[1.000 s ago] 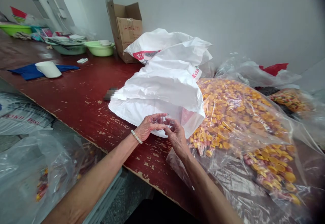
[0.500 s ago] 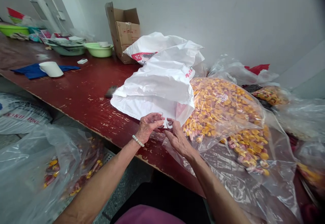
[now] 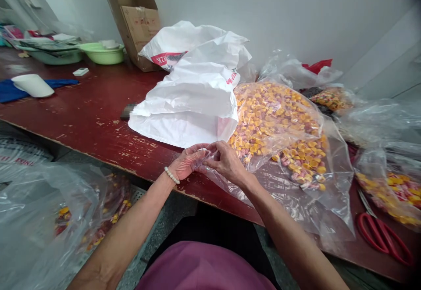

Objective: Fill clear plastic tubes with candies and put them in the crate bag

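1. Your left hand [image 3: 187, 163] and right hand [image 3: 226, 162], slightly apart a half-second ago, now meet, fingers closed on clear plastic [image 3: 200, 163].
2. It's between them, above the tabletop's [image 3: 98, 123] near edge; both hands seemingly work one spot.

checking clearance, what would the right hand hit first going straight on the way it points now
Most likely the left hand: the fingers of the right hand point leftward at it, close by. Depth is unclear, so I can't tell whether they touch.
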A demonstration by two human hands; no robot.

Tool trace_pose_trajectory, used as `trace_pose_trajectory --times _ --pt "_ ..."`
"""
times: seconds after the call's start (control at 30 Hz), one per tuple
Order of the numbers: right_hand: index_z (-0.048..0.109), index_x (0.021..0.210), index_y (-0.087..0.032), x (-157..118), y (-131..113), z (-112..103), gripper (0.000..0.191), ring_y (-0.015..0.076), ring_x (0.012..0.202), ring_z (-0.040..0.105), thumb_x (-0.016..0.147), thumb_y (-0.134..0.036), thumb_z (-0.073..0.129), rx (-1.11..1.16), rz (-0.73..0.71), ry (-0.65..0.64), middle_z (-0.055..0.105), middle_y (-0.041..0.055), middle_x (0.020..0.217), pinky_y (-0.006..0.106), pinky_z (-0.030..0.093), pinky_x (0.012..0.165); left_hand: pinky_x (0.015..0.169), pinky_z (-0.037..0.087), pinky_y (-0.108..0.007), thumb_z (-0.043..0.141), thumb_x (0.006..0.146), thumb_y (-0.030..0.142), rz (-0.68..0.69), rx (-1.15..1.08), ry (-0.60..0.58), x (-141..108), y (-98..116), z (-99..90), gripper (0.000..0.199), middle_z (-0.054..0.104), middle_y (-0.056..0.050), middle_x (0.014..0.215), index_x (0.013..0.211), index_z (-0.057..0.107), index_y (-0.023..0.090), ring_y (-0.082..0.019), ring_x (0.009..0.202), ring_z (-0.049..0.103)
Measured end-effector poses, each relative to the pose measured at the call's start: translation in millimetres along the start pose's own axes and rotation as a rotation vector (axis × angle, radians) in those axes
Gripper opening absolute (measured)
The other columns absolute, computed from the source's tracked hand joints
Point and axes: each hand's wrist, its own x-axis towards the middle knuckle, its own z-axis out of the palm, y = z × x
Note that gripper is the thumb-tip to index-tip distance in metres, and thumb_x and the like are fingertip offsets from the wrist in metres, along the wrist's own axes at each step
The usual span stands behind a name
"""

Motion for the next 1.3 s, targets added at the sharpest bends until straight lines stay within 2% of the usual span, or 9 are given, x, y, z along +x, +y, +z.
trace_pose_trajectory --times 0.13,0.37,0.57,0.7,0.87,1.0,1.1,1.2,1.3 --pt "0.055 0.104 -0.016 -0.3 6.1 8.7 0.032 0.014 0.076 0.053 0.074 -0.021 0.065 0.049 0.004 0.06 0.057 0.003 0.09 0.028 0.043 0.068 0.05 0.052 -0.023 0.08 0.063 0.024 0.019 0.067 -0.095 -2.4 -6.8 6.1 0.06 0.065 -0.007 0.106 0.118 0.057 0.021 -0.016 0.072 0.065" --pt "0.058 0.104 -0.018 -27.4 6.0 1.1 0.025 0.0141 0.087 0.054 0.084 -0.009 0.046 0.067 -0.15 0.206 0.057 0.0037 0.091 0.029 0.045 0.08 0.046 0.046 -0.019 0.079 0.061 0.016 0.074 0.187 0.016 4.7 -17.4 23.2 0.043 0.067 -0.002 0.087 0.1 0.062 0.017 -0.013 0.061 0.063" --pt "0.055 0.091 -0.017 -91.4 74.5 -48.6 0.015 0.0122 0.066 0.054 0.089 -0.023 0.042 -0.113 0.221 0.541 0.059 0.0021 0.079 0.024 0.045 0.06 0.046 0.047 -0.021 0.079 0.059 0.019 0.114 0.251 0.165 -5.3 -13.5 32.7 0.042 0.065 0.0 0.079 0.096 0.06 0.016 -0.018 0.063 0.065" --pt "0.061 0.087 -0.015 -109.1 132.6 -61.4 0.013 0.0218 0.09 0.058 0.08 -0.018 0.05 -0.406 0.346 0.499 0.065 0.0094 0.093 0.038 0.045 0.084 0.046 0.046 -0.02 0.08 0.056 0.02 0.1 0.264 0.204 -6.7 -18.9 39.0 0.044 0.065 -0.001 0.079 0.096 0.06 0.017 -0.016 0.061 0.064" --pt "0.051 0.124 -0.01 -111.5 168.1 -73.7 0.043 0.0318 0.133 0.029 0.083 -0.024 0.051 -0.688 0.472 0.539 0.044 0.0172 0.139 0.052 0.016 0.109 0.051 0.049 -0.022 0.08 0.057 0.019 0.09 0.291 0.165 -10.5 -25.4 50.1 0.044 0.065 0.001 0.079 0.096 0.059 0.019 -0.016 0.065 0.065" --pt "0.042 0.133 -0.004 -120.8 190.6 -107.7 0.052 0.0343 0.133 0.026 0.09 -0.035 0.042 -0.919 0.664 0.525 0.038 0.0225 0.141 0.051 0.021 0.105 0.077 0.053 -0.032 0.078 0.062 0.017 -0.015 0.271 -0.112 -19.2 -39.3 75.6 0.041 0.068 -0.002 0.082 0.099 0.06 0.019 -0.019 0.082 0.066" --pt "0.05 0.127 -0.009 -119.8 201.8 -130.5 0.045 0.0334 0.128 0.033 0.092 -0.035 0.039 -0.919 0.66 0.518 0.045 0.0204 0.135 0.051 0.023 0.103 0.078 0.052 -0.032 0.079 0.058 0.016 -0.124 0.287 -0.31 -10.2 -63.0 107.1 0.042 0.067 -0.004 0.082 0.095 0.06 0.017 -0.02 0.086 0.065" --pt "0.053 0.123 -0.011 -109.9 201.5 -134.2 0.042 0.031 0.123 0.038 0.093 -0.035 0.037 -0.923 0.66 0.534 0.05 0.0194 0.128 0.047 0.027 0.101 0.071 0.05 -0.028 0.078 0.055 0.016 -0.015 0.405 -0.244 11.8 -82.9 127.1 0.04 0.065 -0.003 0.08 0.09 0.06 0.016 -0.017 0.08 0.063" --pt "0.049 0.127 -0.011 -97.5 190.2 -115.5 0.045 0.0268 0.12 0.04 0.093 -0.039 0.039 -0.912 0.638 0.532 0.051 0.0164 0.127 0.041 0.03 0.1 0.069 0.05 -0.027 0.077 0.057 0.02 0.131 0.477 -0.074 29.4 -86.9 122.2 0.042 0.065 -0.003 0.081 0.094 0.058 0.015 -0.015 0.074 0.061"
